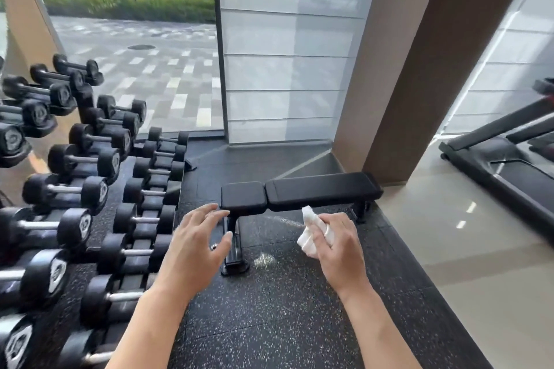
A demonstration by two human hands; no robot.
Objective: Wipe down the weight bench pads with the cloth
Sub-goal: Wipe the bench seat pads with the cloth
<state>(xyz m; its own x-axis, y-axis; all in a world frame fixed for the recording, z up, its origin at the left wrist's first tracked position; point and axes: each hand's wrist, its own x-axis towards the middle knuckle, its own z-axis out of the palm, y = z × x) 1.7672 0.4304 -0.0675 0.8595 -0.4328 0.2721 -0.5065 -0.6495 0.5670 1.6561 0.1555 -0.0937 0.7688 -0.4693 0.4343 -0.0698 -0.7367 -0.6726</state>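
bench pads: black, flat | cloth: white, crumpled, in hand

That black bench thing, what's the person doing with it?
A person is getting ready to wipe the flat black padded weight bench. Their right hand grips a crumpled white cloth, held in front of the bench and not yet on the pads. The left hand is open, fingers spread near the bench's short pad.

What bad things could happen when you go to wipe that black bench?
The white cloth is bunched up in the right hand, so it might only smear a narrow strip of the bench pads. The dumbbell rack stands close on the left, so the open left hand or an elbow could knock a dumbbell. The bench's foot is easy to trip on.
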